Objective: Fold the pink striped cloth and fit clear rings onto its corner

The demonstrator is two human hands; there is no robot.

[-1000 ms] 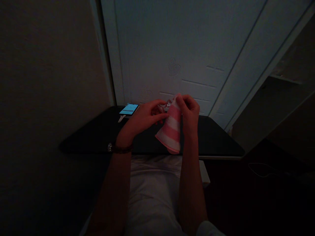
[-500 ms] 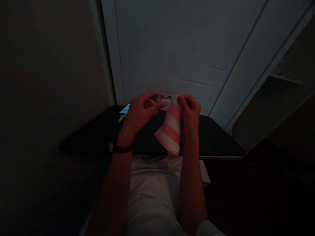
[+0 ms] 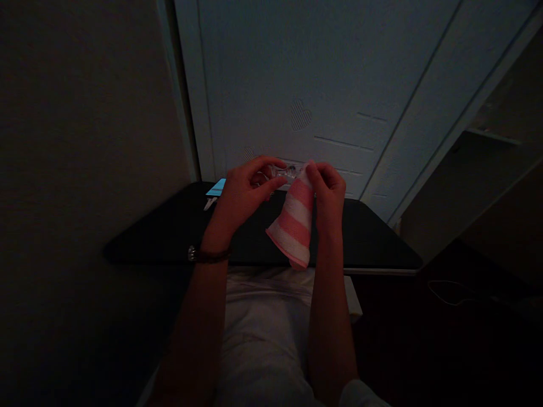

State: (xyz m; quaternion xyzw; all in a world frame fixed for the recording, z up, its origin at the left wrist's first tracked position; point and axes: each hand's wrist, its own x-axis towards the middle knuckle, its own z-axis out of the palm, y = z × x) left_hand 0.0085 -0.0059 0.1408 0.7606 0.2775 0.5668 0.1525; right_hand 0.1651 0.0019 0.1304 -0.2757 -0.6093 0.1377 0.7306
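My left hand (image 3: 244, 183) is closed around a small clear object (image 3: 280, 171) that looks like glass or plastic, its thumb below and its fingers above. Dim light and the fingers hide its full shape. In my right hand (image 3: 330, 185) the top corner of a pink and white striped cloth (image 3: 294, 217) is pinched. The cloth hangs down between my forearms, its wide end lowest. Its top lies close beside the right end of the clear object; I cannot tell whether they touch. Both hands are above the dark table.
A dark tabletop (image 3: 161, 232) spans below my hands. At its back left lies a lit phone (image 3: 216, 187) with a white plug (image 3: 210, 203) beside it. A pale panel with a heart pattern (image 3: 301, 116) stands behind. To the right, a white cable (image 3: 445, 282) lies low down.
The clear object has turned a little between the fingers of my left hand. My right hand and the striped cloth have stayed almost where they were.
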